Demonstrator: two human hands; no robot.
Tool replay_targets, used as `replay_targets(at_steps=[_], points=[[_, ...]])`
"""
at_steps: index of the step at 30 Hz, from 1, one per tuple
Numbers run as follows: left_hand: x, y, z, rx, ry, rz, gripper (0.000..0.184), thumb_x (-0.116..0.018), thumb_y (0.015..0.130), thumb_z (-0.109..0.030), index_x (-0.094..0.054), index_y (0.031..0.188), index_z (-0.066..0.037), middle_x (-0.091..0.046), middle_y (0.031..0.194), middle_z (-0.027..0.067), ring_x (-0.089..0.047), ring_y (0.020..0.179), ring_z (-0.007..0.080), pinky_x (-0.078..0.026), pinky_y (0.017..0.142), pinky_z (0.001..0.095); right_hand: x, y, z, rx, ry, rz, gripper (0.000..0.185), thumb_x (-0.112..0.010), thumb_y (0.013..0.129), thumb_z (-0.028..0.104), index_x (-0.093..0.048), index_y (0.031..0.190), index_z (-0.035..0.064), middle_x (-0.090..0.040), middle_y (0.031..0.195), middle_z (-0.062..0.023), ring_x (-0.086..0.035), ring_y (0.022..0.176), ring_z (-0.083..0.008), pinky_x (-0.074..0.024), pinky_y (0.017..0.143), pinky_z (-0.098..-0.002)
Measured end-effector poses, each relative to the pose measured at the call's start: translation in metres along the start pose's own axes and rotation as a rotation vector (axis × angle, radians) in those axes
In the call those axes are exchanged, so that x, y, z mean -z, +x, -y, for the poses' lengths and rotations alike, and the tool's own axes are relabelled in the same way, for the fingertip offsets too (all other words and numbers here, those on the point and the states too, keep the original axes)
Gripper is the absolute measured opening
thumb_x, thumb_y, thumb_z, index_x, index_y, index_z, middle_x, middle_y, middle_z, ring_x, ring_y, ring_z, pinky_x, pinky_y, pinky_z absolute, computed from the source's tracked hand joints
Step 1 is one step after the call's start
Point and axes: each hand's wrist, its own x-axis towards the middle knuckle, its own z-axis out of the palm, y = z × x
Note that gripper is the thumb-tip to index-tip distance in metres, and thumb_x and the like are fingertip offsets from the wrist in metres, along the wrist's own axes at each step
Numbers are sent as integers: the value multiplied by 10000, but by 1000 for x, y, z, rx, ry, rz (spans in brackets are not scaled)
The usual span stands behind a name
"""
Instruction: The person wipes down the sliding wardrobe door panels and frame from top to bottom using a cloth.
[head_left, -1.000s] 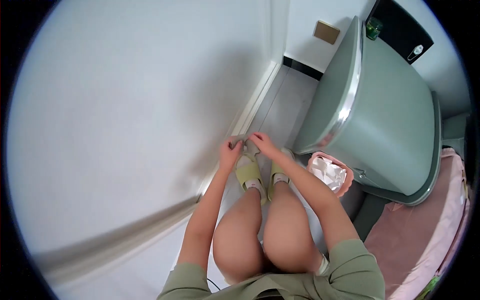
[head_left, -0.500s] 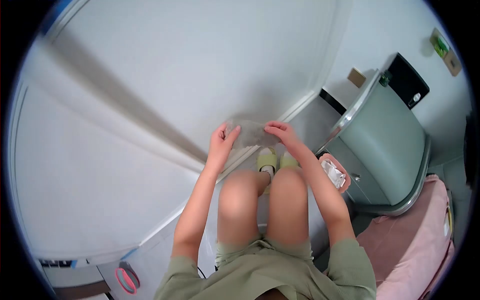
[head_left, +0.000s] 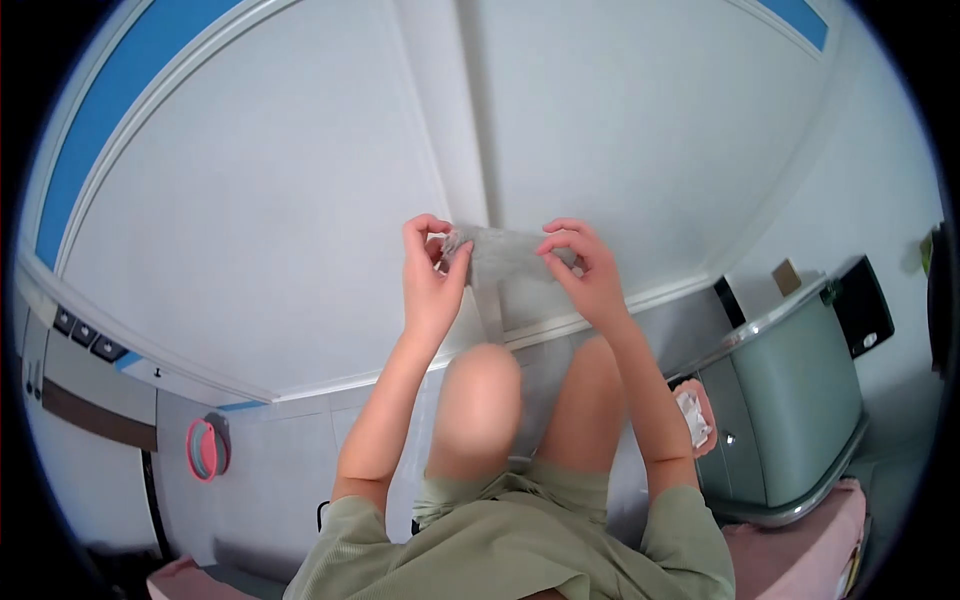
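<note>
A thin, see-through grey piece of material, perhaps a sheer cloth or film, stretches between my hands above my knees. My left hand pinches its left end, where it bunches up between thumb and fingers. At the other end, my right hand grips the edge between thumb and fingertips, with the other fingers curled. Its exact kind cannot be made out.
White panels with a raised vertical strip stand in front. To the right are a green cabinet, a pink bin with white paper in it, and pink fabric. A pink-and-grey basin stands on the left.
My view has swung left, and I have moved along the panels. The grey material stays held between both hands, its left end now more bunched in my left hand.
</note>
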Motion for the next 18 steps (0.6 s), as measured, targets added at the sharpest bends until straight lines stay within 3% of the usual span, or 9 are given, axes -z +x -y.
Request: replay_targets(at_steps=[3,6,9,12,16,18], points=[[28,14,1,-285,244,-92,196,-587,747,74,-460,844,-39,-542,839,63,-502,635,151,-404,536,257,-27,23,19,165,-45,24,116,-611,772,12,-659,813,110,-579,979,-20,-523,685,-126,-403,559,-233],[62,38,-1,-685,682,-167,211,-603,696,102,-455,767,-31,-546,866,76,-500,691,140,-395,554,236,-62,49,26,425,-184,-45,145,-623,731,-9,-672,801,108,-596,950,-12,-535,677,-160,-433,565,-267],[90,57,0,-735,764,-268,207,-599,647,133,-489,716,-27,-557,848,82,-498,701,171,-425,590,259,-86,69,49,521,-506,-98,185,-629,704,-62,-693,797,85,-609,938,-30,-557,773,-152,-456,580,-254],[101,74,8,-687,642,-333,224,-573,606,150,-528,706,-45,-569,850,62,-505,680,197,-418,555,285,-120,86,52,451,-293,-181,196,-636,692,-60,-696,814,81,-625,923,-19,-562,845,-165,-467,627,-274],[97,92,31,-922,650,-467,217,-603,663,158,-526,723,-36,-491,1036,103,-508,795,215,-459,598,283,-149,98,46,449,-291,-277,256,-621,693,-54,-692,892,90,-600,1016,-32,-548,905,-200,-473,701,-302],[91,92,46,-940,679,-383,222,-609,699,121,-607,836,-54,-443,1101,122,-512,950,268,-476,772,362,-160,98,42,521,-360,-378,294,-630,682,-21,-681,946,100,-579,1068,-28,-541,913,-215,-476,725,-313]])
